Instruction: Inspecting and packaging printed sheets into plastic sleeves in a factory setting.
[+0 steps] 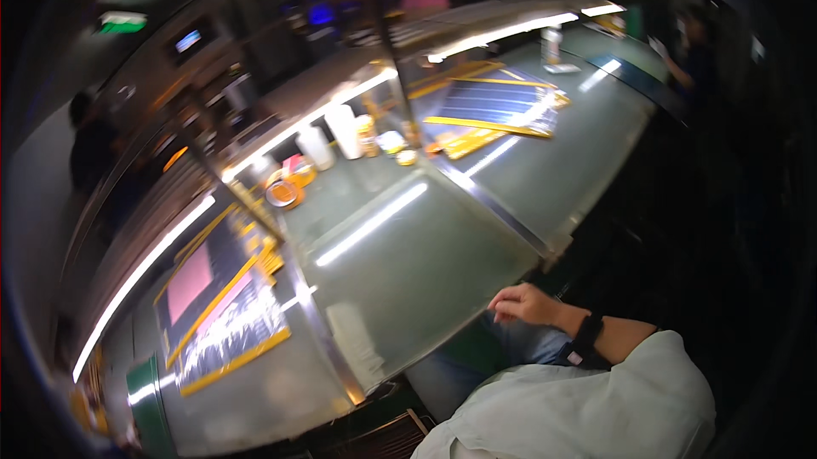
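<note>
My right hand (pixel 521 303) hangs at the near edge of the glass-topped workbench (pixel 425 246), its forearm coming in from the lower right with a black wristband (pixel 587 338). Its fingers are curled loosely together, and nothing shows in them. I cannot make out whether the fingertips touch the bench edge. My left hand is out of view. Toward the bench's back stand orange tape rolls (pixel 284 193), a white cylinder (pixel 316 148) and small yellow-and-white containers (pixel 392 143).
Yellow-edged clear folders (pixel 234 336) lie on the left section, and a blue-striped yellow-edged sheet (pixel 498 105) on the right one. Metal strips (pixel 489 201) divide the bench top. A white bottle (pixel 551 44) stands far right. People (pixel 696 51) are at the far right and left.
</note>
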A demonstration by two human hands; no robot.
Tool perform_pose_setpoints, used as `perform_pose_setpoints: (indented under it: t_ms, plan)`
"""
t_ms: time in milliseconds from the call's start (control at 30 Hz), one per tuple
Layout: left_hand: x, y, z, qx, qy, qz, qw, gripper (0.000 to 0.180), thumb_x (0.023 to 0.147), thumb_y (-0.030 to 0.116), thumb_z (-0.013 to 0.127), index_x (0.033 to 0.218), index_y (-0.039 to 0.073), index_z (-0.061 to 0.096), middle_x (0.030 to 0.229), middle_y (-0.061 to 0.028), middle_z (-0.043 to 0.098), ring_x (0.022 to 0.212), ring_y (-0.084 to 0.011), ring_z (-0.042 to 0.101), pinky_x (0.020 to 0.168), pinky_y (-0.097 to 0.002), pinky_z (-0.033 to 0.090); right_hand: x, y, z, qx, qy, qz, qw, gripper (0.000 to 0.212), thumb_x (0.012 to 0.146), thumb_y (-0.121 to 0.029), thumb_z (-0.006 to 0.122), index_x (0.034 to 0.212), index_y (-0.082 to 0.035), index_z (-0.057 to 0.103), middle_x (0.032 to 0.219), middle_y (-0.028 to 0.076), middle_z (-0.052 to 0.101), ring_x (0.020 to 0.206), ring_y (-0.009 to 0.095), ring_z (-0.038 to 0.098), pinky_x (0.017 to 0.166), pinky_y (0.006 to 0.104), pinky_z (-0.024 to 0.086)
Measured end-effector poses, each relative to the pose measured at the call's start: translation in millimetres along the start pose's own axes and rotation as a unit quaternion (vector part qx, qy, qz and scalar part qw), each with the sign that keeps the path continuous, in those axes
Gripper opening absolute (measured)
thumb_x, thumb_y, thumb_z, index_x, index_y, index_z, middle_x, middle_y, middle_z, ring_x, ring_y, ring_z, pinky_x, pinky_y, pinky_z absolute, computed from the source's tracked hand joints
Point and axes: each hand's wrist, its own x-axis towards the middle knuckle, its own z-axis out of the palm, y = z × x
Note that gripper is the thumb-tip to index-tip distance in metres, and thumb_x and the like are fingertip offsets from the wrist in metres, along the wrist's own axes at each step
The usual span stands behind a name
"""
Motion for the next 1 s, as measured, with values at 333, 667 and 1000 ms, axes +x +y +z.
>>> perform_pose_setpoints:
  t_ms: [333,667,1000]
  plan:
    - [-17.3,172.0,40.4,0.074,-0.296,0.194,0.932,0.021,0.091,0.019,0.052,0.1,0.006,0.065,0.094,-0.0139,0.065,0.078,-0.0225,0.062,0.067,-0.0351,0.049,-103.6,115.6,-70.4,-0.013,0.211,0.107,0.972,0.019,0.089,-0.011,0.051,0.097,0.001,0.063,0.08,0.009,0.067,0.071,0.012,0.064,0.065,0.0257,0.053]
    - [-148.8,411.5,-64.1,0.067,0.074,0.494,0.864,0.019,0.091,0.016,0.049,0.08,0.006,0.062,0.078,-0.0126,0.062,0.068,-0.0316,0.059,0.067,-0.0397,0.046,-82.6,149.3,-104.5,-0.095,0.117,0.175,0.973,0.022,0.085,-0.016,0.051,0.097,-0.006,0.066,0.083,0.007,0.069,0.074,0.015,0.065,0.071,0.0277,0.051]
    - [-201.3,498.7,-75.9,-0.047,0.478,0.748,0.458,0.019,0.09,0.017,0.048,0.08,0.006,0.06,0.077,-0.009,0.058,0.072,-0.0257,0.057,0.066,-0.0373,0.046,-50.5,157.6,-106.2,-0.186,0.056,0.098,0.976,0.027,0.078,-0.019,0.052,0.101,-0.01,0.066,0.102,0.012,0.066,0.097,0.029,0.061,0.084,0.038,0.047]
